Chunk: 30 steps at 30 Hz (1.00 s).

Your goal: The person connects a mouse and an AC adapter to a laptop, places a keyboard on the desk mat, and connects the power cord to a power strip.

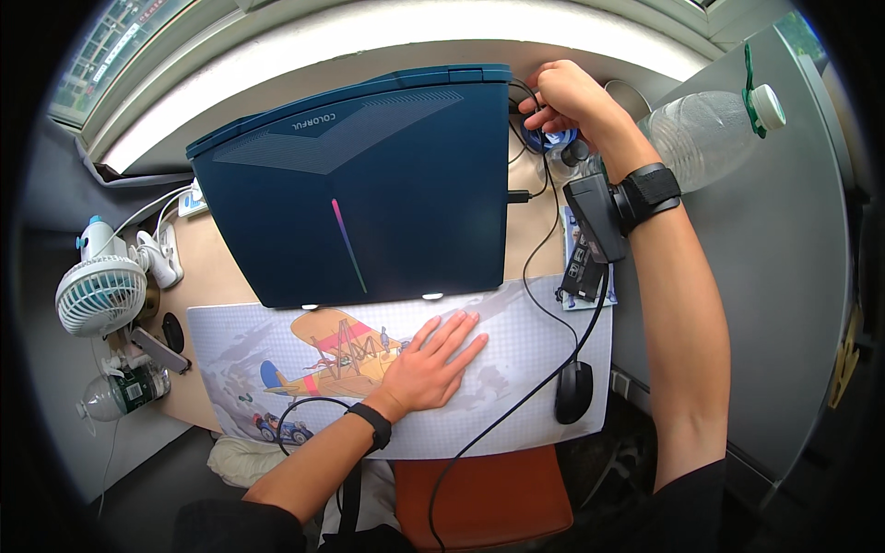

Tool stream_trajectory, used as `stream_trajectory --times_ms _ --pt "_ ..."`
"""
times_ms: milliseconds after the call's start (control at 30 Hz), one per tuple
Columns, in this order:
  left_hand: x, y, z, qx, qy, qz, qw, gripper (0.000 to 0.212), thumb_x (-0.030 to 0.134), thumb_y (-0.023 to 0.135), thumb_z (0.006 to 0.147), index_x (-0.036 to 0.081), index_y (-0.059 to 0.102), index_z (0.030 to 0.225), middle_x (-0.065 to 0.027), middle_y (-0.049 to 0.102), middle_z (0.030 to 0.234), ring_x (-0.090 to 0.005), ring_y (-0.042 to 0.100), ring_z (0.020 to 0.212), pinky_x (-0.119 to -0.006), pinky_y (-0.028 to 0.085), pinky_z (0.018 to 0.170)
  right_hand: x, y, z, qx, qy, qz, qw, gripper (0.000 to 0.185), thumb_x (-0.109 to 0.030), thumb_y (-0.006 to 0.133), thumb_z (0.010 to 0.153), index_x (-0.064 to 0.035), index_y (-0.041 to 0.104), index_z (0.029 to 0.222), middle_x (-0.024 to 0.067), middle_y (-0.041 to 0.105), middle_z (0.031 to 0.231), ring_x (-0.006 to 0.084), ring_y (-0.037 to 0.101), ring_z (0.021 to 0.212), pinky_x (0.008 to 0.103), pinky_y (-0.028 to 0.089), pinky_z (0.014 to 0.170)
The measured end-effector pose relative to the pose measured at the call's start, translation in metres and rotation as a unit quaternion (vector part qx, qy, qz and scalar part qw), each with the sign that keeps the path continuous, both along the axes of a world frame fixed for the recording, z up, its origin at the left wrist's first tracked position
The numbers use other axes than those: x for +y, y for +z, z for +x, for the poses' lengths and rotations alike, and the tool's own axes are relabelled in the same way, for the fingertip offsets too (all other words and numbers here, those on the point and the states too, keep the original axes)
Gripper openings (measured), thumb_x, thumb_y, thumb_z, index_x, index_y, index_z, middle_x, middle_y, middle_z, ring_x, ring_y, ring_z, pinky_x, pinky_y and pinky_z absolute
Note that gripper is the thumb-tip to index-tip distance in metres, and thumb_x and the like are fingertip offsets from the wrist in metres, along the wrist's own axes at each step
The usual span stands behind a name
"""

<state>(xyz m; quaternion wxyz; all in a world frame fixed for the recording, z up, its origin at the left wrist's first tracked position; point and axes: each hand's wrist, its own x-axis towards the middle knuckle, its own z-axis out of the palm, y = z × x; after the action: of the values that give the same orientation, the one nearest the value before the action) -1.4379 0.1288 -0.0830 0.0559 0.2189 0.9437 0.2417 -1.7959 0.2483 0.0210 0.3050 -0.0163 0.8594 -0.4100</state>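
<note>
A closed dark-blue Colorful laptop (415, 207) lies lid up before me, its near edge over a desk mat (511, 408) printed with a biplane and a car. My left hand (432, 370) rests palm down on the mat, fingers spread, holding nothing. Beyond the laptop's far right corner, my right hand (563, 97) has curled fingers among black cables (546, 148); whether it grips one is unclear. A black plug (518, 197) sits in the laptop's right side. Blue coiled material (556, 138) shows below the right hand.
A large clear bottle (705, 138) stands at right beside a grey partition (774, 276). A black mouse (574, 392) sits on the mat's right, near black-and-blue packets (584, 273). At left are a white fan (100, 294), a phone (160, 350) and a labelled bottle (131, 390).
</note>
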Motion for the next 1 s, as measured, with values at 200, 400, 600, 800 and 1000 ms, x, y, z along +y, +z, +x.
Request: stream_trajectory --times_ms 200,400,600,800,1000 --pt "0.000 0.001 0.000 -0.001 -0.001 0.006 1.000 0.057 0.016 0.056 0.083 0.009 0.052 0.140 -0.0165 0.041 0.152 -0.0303 0.038 0.141 -0.044 0.025 0.117 -0.001 0.012 0.007 0.009 0.071 0.031 0.997 0.048 -0.007 0.031 0.093 -0.0001 0.046 0.138 0.0125 0.071 0.102 0.0145 0.066 0.063 0.0252 0.053 0.056" --pt "0.000 0.000 0.000 0.000 0.000 0.005 1.000 0.058 0.016 0.055 0.082 0.009 0.052 0.140 -0.0163 0.041 0.152 -0.0301 0.038 0.142 -0.045 0.024 0.117 -0.002 0.007 -0.003 0.015 0.090 0.077 0.993 0.044 -0.006 0.033 0.091 0.0017 0.057 0.127 0.0159 0.072 0.098 0.0185 0.071 0.068 0.0301 0.058 0.062" --pt "0.000 0.000 0.000 -0.001 0.002 0.005 1.000 0.058 0.016 0.055 0.083 0.010 0.052 0.140 -0.0158 0.041 0.152 -0.0298 0.037 0.142 -0.045 0.025 0.117 -0.008 0.009 -0.006 0.081 0.149 0.201 0.965 0.042 -0.008 0.038 0.089 0.0020 0.060 0.124 0.0199 0.072 0.096 0.0266 0.074 0.075 0.0373 0.060 0.067" --pt "-0.001 0.000 0.000 -0.004 0.002 0.002 1.000 0.057 0.016 0.055 0.084 0.010 0.052 0.140 -0.0157 0.041 0.152 -0.0295 0.037 0.142 -0.044 0.025 0.117 -0.001 0.001 -0.009 0.122 0.125 0.247 0.953 0.042 -0.009 0.043 0.087 0.0028 0.060 0.124 0.0196 0.072 0.090 0.0251 0.071 0.068 0.0381 0.058 0.064" --pt "0.001 0.001 -0.001 0.000 0.002 0.002 1.000 0.054 0.017 0.055 0.085 0.010 0.053 0.139 -0.0155 0.042 0.151 -0.0292 0.038 0.141 -0.044 0.025 0.117 0.012 -0.026 -0.018 0.242 0.088 0.244 0.935 0.028 -0.004 0.055 0.081 0.0041 0.069 0.103 0.0266 0.069 0.105 0.0387 0.070 0.094 0.0455 0.056 0.081"
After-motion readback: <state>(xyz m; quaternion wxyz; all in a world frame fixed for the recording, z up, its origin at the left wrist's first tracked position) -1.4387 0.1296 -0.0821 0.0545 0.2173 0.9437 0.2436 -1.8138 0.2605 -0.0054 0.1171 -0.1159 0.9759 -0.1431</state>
